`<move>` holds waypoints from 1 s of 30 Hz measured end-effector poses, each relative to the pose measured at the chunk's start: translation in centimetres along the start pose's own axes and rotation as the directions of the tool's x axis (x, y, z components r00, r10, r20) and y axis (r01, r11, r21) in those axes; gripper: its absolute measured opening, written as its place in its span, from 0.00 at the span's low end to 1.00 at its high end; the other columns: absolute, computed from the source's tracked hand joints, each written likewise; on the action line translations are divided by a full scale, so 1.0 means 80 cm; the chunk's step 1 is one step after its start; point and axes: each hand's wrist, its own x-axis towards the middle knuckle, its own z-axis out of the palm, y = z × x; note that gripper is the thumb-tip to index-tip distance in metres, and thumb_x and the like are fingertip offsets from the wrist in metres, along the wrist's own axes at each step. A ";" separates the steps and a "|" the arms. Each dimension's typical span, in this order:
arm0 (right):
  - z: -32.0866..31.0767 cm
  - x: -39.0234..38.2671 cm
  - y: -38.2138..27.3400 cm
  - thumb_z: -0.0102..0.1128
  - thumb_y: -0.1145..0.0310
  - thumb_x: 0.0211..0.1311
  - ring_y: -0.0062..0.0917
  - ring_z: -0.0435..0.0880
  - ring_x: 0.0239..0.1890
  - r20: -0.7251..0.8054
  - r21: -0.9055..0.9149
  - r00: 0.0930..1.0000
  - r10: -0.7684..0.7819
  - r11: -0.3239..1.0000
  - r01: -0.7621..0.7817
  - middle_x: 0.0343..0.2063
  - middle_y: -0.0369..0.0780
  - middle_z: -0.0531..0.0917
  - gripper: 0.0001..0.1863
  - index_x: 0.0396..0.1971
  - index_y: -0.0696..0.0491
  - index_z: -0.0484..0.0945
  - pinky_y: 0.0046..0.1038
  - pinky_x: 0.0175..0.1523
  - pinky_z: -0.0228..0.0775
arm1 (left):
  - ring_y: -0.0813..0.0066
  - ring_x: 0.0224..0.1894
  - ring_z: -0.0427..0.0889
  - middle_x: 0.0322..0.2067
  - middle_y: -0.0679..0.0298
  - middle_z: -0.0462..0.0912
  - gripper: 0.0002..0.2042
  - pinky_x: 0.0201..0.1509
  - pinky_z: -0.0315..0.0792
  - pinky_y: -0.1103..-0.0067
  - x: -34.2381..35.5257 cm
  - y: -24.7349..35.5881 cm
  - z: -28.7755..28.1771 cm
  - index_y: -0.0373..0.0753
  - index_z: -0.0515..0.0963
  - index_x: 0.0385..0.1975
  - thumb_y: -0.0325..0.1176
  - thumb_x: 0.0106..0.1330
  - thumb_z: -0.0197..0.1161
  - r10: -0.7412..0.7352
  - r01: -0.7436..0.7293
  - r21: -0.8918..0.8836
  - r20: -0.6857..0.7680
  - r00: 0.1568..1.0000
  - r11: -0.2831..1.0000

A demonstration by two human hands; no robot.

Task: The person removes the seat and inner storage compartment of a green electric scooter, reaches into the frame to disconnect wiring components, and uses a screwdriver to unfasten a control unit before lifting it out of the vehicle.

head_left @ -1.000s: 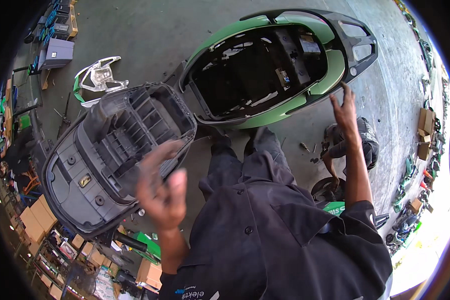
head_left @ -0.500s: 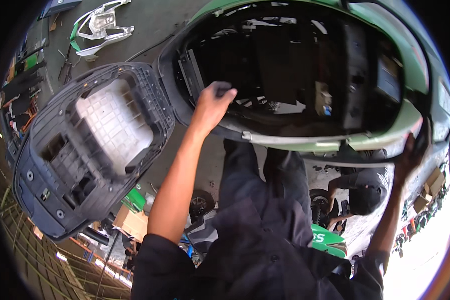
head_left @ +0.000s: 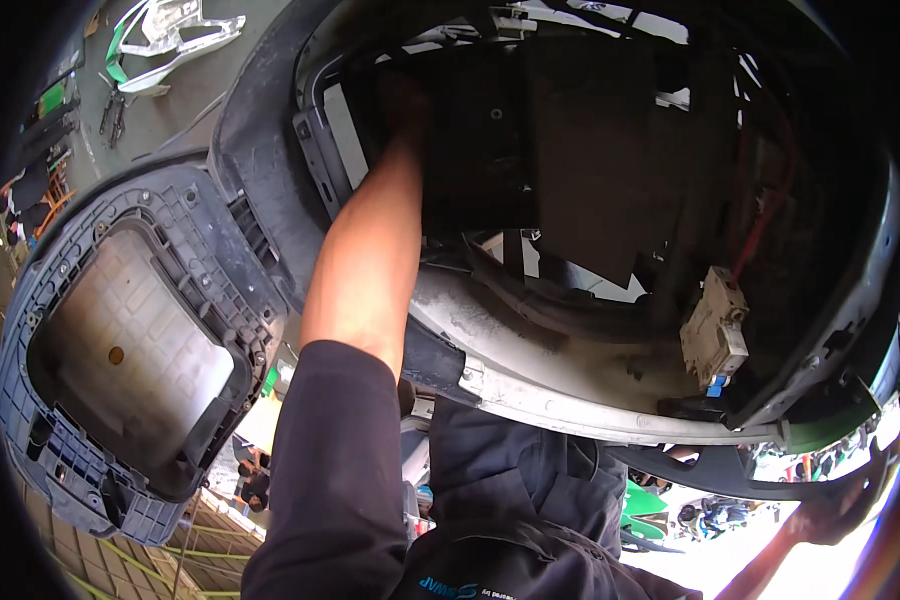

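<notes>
My left hand [head_left: 406,105] is deep inside the dark compartment under a scooter's opened seat, next to a flat black panel [head_left: 470,130]. Shadow hides its fingers and anything they may hold. At the far right, my right hand [head_left: 842,512] grips the black grab rail [head_left: 705,470] along the outside of the scooter's body. The raised seat [head_left: 130,350] hangs open at the left, its ribbed underside and pale centre showing. A pale circuit breaker [head_left: 715,330] with a blue piece sits at the compartment's near right side.
The compartment's pale rim [head_left: 590,415] runs between my body and the opening. Red wires [head_left: 765,225] hang inside at the right. A white and green body frame part [head_left: 165,45] lies on the floor at far left. Green panels [head_left: 645,515] are below on the right.
My left hand has gone from above the near left rim down into the compartment. My view has moved closer over the opening. The right hand stays at the rail.
</notes>
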 end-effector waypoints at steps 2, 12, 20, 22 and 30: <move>0.003 0.002 -0.006 0.47 0.53 0.70 0.43 0.76 0.55 -0.005 -0.113 0.999 0.039 0.993 -0.039 0.49 0.53 0.77 0.29 0.51 0.69 0.71 0.49 0.61 0.67 | 0.51 0.47 0.80 0.43 0.45 0.80 0.20 0.51 0.74 0.65 -0.008 0.005 -0.001 0.31 0.77 0.44 0.40 0.58 0.62 0.008 -0.009 0.018 0.005 1.000 1.000; 0.013 0.003 -0.028 0.44 0.33 0.61 0.47 0.71 0.59 0.030 0.142 0.993 0.118 0.982 -0.121 0.57 0.55 0.68 0.47 0.55 0.69 0.65 0.49 0.63 0.66 | 0.50 0.46 0.80 0.45 0.46 0.80 0.24 0.53 0.73 0.64 -0.072 -0.008 0.016 0.30 0.75 0.48 0.42 0.56 0.64 -0.088 0.194 -0.609 0.200 0.976 0.769; 0.018 0.007 -0.037 0.45 0.34 0.61 0.44 0.63 0.65 -0.010 0.172 0.972 0.233 0.958 -0.228 0.57 0.54 0.68 0.46 0.53 0.69 0.68 0.47 0.62 0.67 | 0.55 0.47 0.81 0.43 0.50 0.82 0.11 0.52 0.75 0.65 -0.127 0.016 0.007 0.36 0.81 0.39 0.31 0.59 0.59 0.173 -0.424 0.234 0.667 0.725 0.875; 0.018 0.004 -0.036 0.46 0.35 0.62 0.44 0.64 0.64 0.012 0.192 0.979 0.201 0.961 -0.200 0.56 0.53 0.69 0.45 0.53 0.69 0.68 0.46 0.60 0.69 | 0.57 0.47 0.82 0.42 0.50 0.82 0.09 0.51 0.76 0.66 -0.140 0.026 0.010 0.37 0.82 0.36 0.29 0.58 0.58 0.252 -0.607 0.304 0.709 0.659 0.734; 0.015 -0.007 -0.017 0.40 0.34 0.65 0.42 0.71 0.58 0.001 0.053 0.993 0.116 0.992 -0.116 0.51 0.53 0.74 0.45 0.50 0.71 0.69 0.43 0.54 0.73 | 0.55 0.45 0.82 0.40 0.50 0.83 0.09 0.51 0.76 0.65 -0.142 0.048 0.022 0.35 0.82 0.36 0.26 0.55 0.59 0.155 -0.560 0.335 0.742 0.653 0.758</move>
